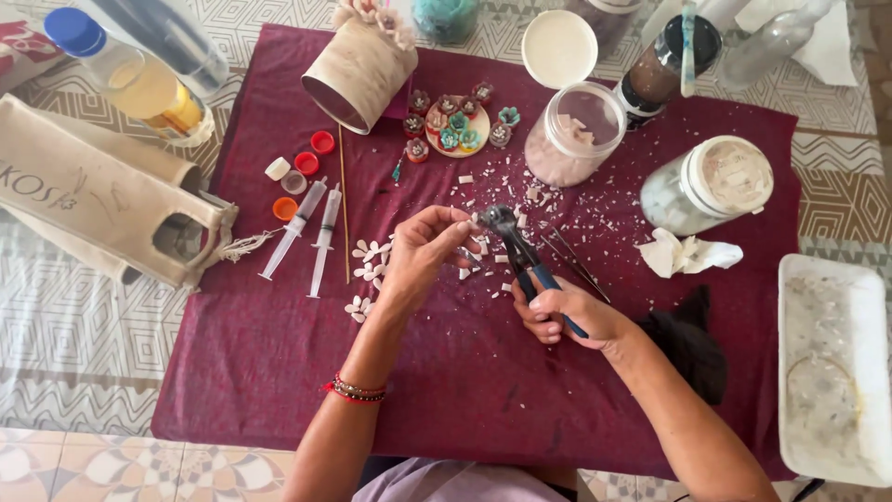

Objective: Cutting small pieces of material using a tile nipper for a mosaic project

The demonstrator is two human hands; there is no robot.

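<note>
**Nippers and a small white piece over the maroon cloth**

Head view: the right hand (565, 316) is clenched around the blue handles of a pair of nippers (518, 253), gripping them low, so that the dark head of the tool points up and away from the person, toward the middle of the maroon cloth (279, 353). The left hand (420, 253) is pinched at the fingertips, which meet the nipper head; a small white piece (464, 226) seems to sit between thumb and forefinger, right at the tool's tip, though it is too small to tell its shape. The two hands are close together, the left just left of the nipper head, the right below it.

Around the nipper head, white chips (567, 200) are scattered over the cloth. Left of the nippers lie petal-shaped white pieces (370, 253), and further left two syringes (311, 228) side by side with a thin wooden stick (344, 200) beside them. Above the nippers sits a round plate of small flower pieces (457, 125); up and to the right stands an open jar (574, 130) with its white lid (558, 48) beyond it. Right of the nippers lie a crumpled tissue (688, 253) and a lidded jar (708, 184).
</note>
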